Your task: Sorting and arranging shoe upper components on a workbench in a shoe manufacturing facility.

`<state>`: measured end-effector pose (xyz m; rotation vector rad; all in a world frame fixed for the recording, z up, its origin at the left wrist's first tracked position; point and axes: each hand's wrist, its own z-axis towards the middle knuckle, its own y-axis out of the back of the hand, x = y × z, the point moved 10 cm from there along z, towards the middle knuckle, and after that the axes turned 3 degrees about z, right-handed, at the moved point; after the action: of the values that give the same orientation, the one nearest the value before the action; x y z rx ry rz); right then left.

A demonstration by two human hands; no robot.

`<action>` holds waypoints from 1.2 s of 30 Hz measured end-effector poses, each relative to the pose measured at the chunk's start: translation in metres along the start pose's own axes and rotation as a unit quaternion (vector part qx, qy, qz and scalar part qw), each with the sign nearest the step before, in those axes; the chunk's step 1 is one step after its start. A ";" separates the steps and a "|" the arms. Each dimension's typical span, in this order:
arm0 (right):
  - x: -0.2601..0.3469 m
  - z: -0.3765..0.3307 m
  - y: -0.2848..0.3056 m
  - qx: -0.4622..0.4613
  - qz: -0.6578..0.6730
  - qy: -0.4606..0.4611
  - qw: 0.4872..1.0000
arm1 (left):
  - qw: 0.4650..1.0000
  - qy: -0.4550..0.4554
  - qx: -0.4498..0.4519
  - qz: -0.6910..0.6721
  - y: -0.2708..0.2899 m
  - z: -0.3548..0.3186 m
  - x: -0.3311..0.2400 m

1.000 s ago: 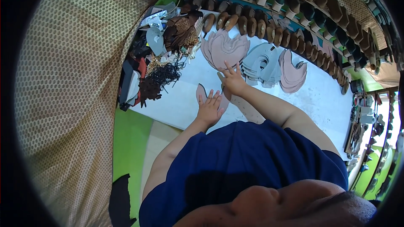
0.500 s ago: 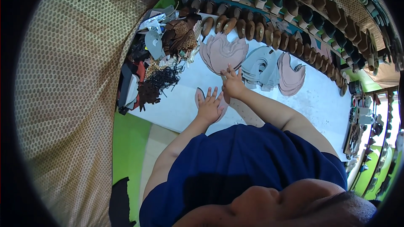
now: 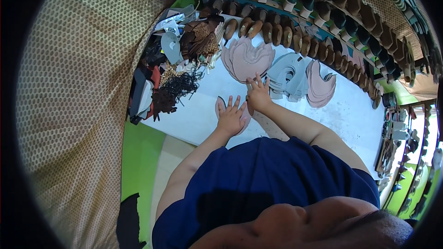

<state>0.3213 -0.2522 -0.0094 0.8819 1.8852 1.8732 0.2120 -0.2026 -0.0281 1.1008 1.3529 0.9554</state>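
Left hand: open, palm down, fingers spread on a curved pink piece, which lies flat on the white counter by its near edge. Right hand: at the piece's right side, fingers apart and slightly bent; from where I stand I cannot tell whether it pinches anything.

Just beyond the right fingertips, a fanned stack of pink pieces; to its right, a grey stack, then a second pink stack. Brown shoe lasts line the far edge. Mixed scraps and black strings crowd the left end.

Step in hand, my judgement: steadying the single piece against the surface. Next move seems to call for keeping the left palm flat, so the piece does not slide, and the right fingers clear of the stack.

Labels: no brand or writing legible on the pieces or stacks.
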 end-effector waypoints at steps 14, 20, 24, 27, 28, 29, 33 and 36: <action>0.004 -0.010 -0.002 -0.108 0.025 0.046 0.993 | 1.000 0.002 0.002 -0.009 0.006 -0.001 0.000; -0.023 -0.002 -0.003 -0.095 0.111 -0.083 0.986 | 1.000 -0.002 -0.015 -0.009 0.006 0.001 -0.002; -0.014 -0.009 -0.003 -0.099 0.061 0.005 0.993 | 1.000 0.002 -0.001 -0.006 0.007 0.001 -0.002; -0.010 -0.033 -0.008 -0.128 0.051 0.072 0.988 | 1.000 0.000 0.004 -0.011 0.005 0.000 -0.003; -0.007 -0.039 -0.010 -0.125 0.033 0.091 0.987 | 1.000 -0.002 0.000 -0.006 0.004 0.000 -0.002; -0.008 -0.043 -0.012 -0.125 0.032 0.091 0.987 | 1.000 -0.004 -0.004 -0.002 0.003 0.000 -0.002; -0.014 -0.051 -0.010 -0.049 0.034 0.057 0.997 | 1.000 -0.002 0.009 0.010 0.007 -0.002 -0.004; -0.013 -0.054 -0.015 -0.004 -0.001 0.044 0.999 | 1.000 -0.003 -0.009 0.003 0.005 -0.004 -0.002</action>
<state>0.2933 -0.3012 -0.0227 0.8070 1.9267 1.9464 0.2080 -0.2029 -0.0220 1.0928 1.3342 0.9662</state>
